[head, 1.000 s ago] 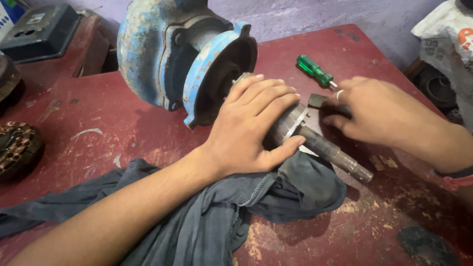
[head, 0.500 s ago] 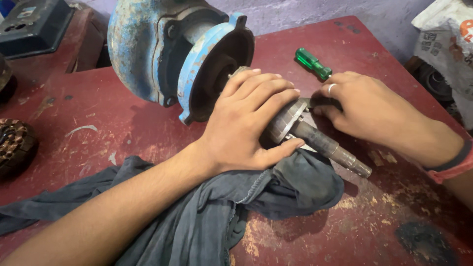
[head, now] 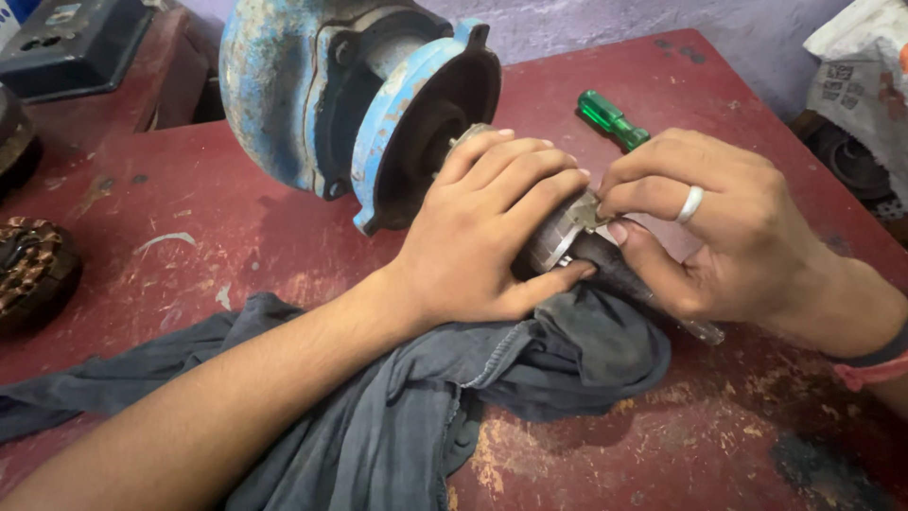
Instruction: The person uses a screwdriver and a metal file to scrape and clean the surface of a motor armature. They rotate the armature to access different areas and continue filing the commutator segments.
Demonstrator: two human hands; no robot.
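A blue motor housing (head: pixel 322 85) lies on its side on the red table (head: pixel 236 237), its open end facing me. A metal rotor shaft (head: pixel 567 241) sticks out of it and rests on a dark grey cloth (head: pixel 454 397). My left hand (head: pixel 482 237) is wrapped over the thick part of the shaft. My right hand (head: pixel 700 218), wearing a ring, pinches the shaft right beside the left fingertips. The shaft's thin end (head: pixel 705 331) pokes out under the right hand.
A green-handled screwdriver (head: pixel 610 118) lies on the table behind the hands. A round wound motor part (head: pixel 33 270) sits at the left edge, a dark box (head: pixel 71 43) at the back left, and a white bag (head: pixel 861 76) at the right.
The view has moved closer. My right hand has slid along the shaft toward the left hand and now pinches it next to the left fingers. The left hand keeps its grip.
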